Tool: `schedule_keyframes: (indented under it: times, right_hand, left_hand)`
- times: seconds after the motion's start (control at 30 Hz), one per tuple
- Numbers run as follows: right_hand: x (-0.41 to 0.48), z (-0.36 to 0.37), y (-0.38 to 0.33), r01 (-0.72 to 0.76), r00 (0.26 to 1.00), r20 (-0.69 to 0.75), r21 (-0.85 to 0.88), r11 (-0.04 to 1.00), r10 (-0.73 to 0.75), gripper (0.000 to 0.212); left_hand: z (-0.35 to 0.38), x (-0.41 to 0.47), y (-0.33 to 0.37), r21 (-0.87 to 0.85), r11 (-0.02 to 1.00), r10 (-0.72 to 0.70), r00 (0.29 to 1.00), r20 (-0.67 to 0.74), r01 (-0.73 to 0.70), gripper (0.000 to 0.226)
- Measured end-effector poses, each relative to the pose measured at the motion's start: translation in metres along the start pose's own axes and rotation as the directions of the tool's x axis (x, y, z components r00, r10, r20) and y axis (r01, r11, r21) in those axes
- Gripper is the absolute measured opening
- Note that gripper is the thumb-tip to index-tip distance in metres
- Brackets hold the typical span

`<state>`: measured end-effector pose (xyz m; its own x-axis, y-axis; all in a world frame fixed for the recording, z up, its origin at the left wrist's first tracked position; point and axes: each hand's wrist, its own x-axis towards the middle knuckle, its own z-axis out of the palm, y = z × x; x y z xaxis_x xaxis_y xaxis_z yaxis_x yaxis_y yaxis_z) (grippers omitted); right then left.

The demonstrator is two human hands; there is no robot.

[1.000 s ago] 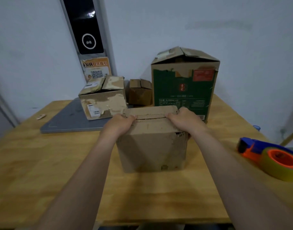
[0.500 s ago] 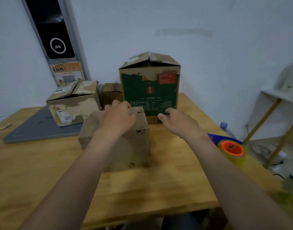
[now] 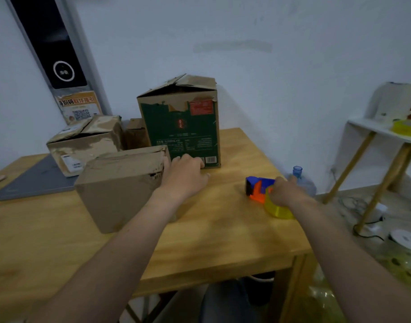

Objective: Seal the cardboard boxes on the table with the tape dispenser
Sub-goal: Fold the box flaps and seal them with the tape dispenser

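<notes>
Two hands: the left hand (image 3: 183, 179) lies open, fingers spread and relaxed, low over the surface (image 3: 223, 229) and holding nothing. The right hand (image 3: 287, 193) is laid over the tape dispenser (image 3: 258, 188) with its fingers bent. Whether they have closed on it cannot be told.
Nearest box: the plain brown box (image 3: 120, 190) stands left of centre with its flaps down. The left hand is just beside its right wall, at the far corner.
Dispenser: it rests on the surface near the right edge, well apart from the brown box.
Key relation: the dispenser lies right of the box and under the right hand, which is much the nearer. Its long axis runs from the yellow roll at the near right to the blue head at the far left, slanting toward the boxes.
Likely step: taking up the dispenser, then carrying it leftward to the box top.
Farther back: the tall green box (image 3: 181, 127) has flaps peaked, not flat. Left of it stand a small box (image 3: 135, 136) and a torn box (image 3: 83, 141) on a grey board (image 3: 34, 180).
</notes>
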<state>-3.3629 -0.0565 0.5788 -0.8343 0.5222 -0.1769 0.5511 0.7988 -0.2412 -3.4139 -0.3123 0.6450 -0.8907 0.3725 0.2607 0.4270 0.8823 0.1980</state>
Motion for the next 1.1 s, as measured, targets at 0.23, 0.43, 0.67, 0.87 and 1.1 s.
schedule_keyframes:
  times: [0.23,0.43,0.67,0.87,1.1]
  right_hand:
    - [0.002,0.015,-0.008,0.07,0.995,-0.076,0.158,0.985,-0.058,0.034]
    - [-0.023,0.001,-0.051,0.209,0.978,-0.083,0.482,0.851,-0.194,0.03]
    - [-0.038,-0.058,-0.131,0.416,0.905,-0.331,0.567,0.711,-0.267,0.042]
    - [-0.044,-0.084,-0.229,0.599,0.784,-0.479,0.42,0.682,-0.394,0.034]
    - [-0.049,-0.073,-0.317,0.69,0.717,-0.497,0.408,0.598,-0.488,0.033]
  left_hand:
    - [-0.008,-0.005,0.005,0.005,1.0,-0.015,1.0,-0.026,0.015,0.044]
    - [-0.042,0.0,-0.01,-0.06,0.998,0.013,0.984,-0.179,-0.025,0.037]
    - [-0.096,0.022,-0.099,-0.042,0.977,-0.212,0.971,-0.111,0.209,0.019]
    - [-0.12,0.028,-0.183,-0.046,0.956,-0.293,0.95,-0.109,0.29,0.019]
    - [-0.137,0.042,-0.231,-0.628,0.7,-0.366,0.926,0.095,0.341,0.052]
